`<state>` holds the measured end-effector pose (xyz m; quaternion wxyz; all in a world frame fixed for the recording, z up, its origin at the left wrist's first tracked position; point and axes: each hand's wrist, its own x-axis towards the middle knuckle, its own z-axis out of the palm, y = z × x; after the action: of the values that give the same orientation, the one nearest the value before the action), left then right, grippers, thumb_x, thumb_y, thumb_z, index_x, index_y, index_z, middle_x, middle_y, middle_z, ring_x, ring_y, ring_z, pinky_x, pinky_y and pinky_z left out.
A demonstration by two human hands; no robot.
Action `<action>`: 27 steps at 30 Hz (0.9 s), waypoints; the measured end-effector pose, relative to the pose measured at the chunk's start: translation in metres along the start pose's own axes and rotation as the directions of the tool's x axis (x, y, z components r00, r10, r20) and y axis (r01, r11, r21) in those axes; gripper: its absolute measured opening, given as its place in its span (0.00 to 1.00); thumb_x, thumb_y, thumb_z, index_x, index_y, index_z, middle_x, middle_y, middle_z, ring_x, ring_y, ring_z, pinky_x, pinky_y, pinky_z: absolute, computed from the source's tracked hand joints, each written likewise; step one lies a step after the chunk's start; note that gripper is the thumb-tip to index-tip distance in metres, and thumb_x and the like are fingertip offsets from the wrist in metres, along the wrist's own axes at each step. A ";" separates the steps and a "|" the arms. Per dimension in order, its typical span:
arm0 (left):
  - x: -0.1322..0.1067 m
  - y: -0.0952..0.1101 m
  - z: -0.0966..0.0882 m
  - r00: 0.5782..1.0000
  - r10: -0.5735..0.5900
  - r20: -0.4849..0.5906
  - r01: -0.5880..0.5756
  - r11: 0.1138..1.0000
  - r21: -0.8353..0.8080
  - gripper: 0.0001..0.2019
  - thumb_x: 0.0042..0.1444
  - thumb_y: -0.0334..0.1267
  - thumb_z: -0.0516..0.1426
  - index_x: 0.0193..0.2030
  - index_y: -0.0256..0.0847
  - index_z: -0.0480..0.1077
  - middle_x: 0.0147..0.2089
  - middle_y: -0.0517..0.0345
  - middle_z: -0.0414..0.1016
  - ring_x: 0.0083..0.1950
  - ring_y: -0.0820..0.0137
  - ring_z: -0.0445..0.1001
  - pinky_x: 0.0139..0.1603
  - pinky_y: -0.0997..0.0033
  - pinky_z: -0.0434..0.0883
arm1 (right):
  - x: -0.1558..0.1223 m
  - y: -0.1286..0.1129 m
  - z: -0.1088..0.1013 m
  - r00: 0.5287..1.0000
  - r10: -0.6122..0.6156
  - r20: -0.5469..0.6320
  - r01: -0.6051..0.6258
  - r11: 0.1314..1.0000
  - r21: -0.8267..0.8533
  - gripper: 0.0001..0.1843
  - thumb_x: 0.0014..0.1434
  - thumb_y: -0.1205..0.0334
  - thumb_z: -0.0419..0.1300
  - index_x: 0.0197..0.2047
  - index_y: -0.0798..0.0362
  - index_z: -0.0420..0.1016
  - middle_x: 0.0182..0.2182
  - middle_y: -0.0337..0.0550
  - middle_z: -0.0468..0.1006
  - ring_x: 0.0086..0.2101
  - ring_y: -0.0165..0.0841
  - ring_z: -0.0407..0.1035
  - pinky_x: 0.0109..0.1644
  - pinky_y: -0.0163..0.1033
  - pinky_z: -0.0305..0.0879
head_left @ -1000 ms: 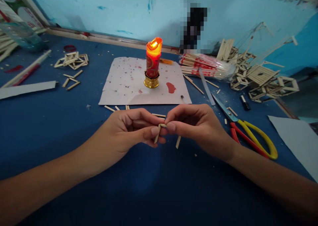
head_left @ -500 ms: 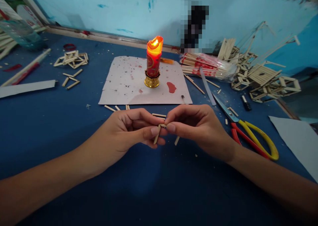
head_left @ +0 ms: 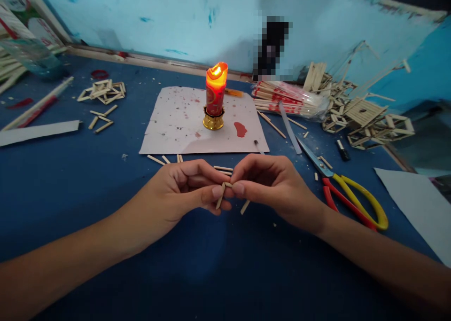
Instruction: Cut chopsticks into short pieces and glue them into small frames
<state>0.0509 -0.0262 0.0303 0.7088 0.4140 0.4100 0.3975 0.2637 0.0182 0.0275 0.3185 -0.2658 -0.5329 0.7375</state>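
Between finger and thumb, my left hand (head_left: 192,187) pinches a short wooden stick (head_left: 220,197) that slants downward. My right hand (head_left: 269,182) pinches a second small wooden stick (head_left: 228,184), whose end meets the top of the first at an angle. Its far end is hidden by my right fingertips. Another stick (head_left: 245,207) shows just below my right hand; whether it is joined to the held ones I cannot tell. Behind the hands a lit red candle (head_left: 215,93) stands in a gold holder (head_left: 213,120) on a stained white sheet (head_left: 169,133).
Scissors (head_left: 347,194) with red and yellow handles lie at the right. Beyond are stick frames (head_left: 366,112) and a plastic-wrapped stick bundle (head_left: 289,100). Several loose sticks (head_left: 155,160) lie along the sheet's front edge. Small stick shapes (head_left: 102,91) and a clear bottle (head_left: 38,60) are at the left.
The view has shifted slightly, so the table things appear a little lower. Both hands keep their pinch on the sticks, with hardly any change in pose.
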 end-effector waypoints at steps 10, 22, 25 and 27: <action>0.001 -0.002 -0.002 0.999 -0.029 -0.028 0.030 0.999 0.040 0.06 0.63 0.35 0.67 0.46 0.43 0.79 0.38 0.62 0.86 0.36 0.77 0.82 0.36 0.83 0.77 | -0.006 -0.022 -0.020 0.988 0.094 0.125 0.001 0.794 -0.607 0.05 0.67 0.60 0.65 0.44 0.52 0.79 0.34 0.39 0.81 0.33 0.31 0.73 0.37 0.36 0.67; -0.005 -0.004 -0.006 0.993 0.099 -0.061 -0.083 0.969 0.231 0.04 0.64 0.42 0.66 0.43 0.47 0.80 0.38 0.64 0.83 0.35 0.78 0.80 0.36 0.84 0.77 | 0.024 -0.054 -0.112 0.944 -0.295 -0.150 -0.140 0.054 -0.989 0.08 0.66 0.60 0.59 0.40 0.54 0.78 0.32 0.44 0.79 0.31 0.36 0.71 0.36 0.41 0.62; -0.008 -0.001 -0.002 0.989 0.130 -0.067 -0.098 0.931 0.352 0.04 0.65 0.42 0.64 0.43 0.48 0.79 0.38 0.63 0.83 0.36 0.76 0.81 0.37 0.83 0.78 | 0.032 -0.048 -0.108 0.961 -0.170 -0.219 -0.204 0.103 -0.974 0.14 0.68 0.52 0.59 0.37 0.51 0.78 0.26 0.39 0.77 0.26 0.33 0.68 0.31 0.40 0.57; -0.010 0.001 0.000 0.987 0.152 -0.061 -0.109 0.887 0.449 0.05 0.66 0.43 0.62 0.43 0.49 0.79 0.38 0.63 0.83 0.36 0.75 0.81 0.37 0.81 0.78 | 0.031 -0.039 -0.096 0.969 -0.089 -0.231 -0.225 0.070 -0.972 0.17 0.65 0.45 0.61 0.34 0.50 0.77 0.26 0.39 0.78 0.26 0.34 0.69 0.31 0.40 0.56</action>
<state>0.0474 -0.0345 0.0338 0.5472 0.5723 0.4940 0.3592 0.3213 0.1099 0.0351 0.0757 -0.5188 -0.8374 0.1545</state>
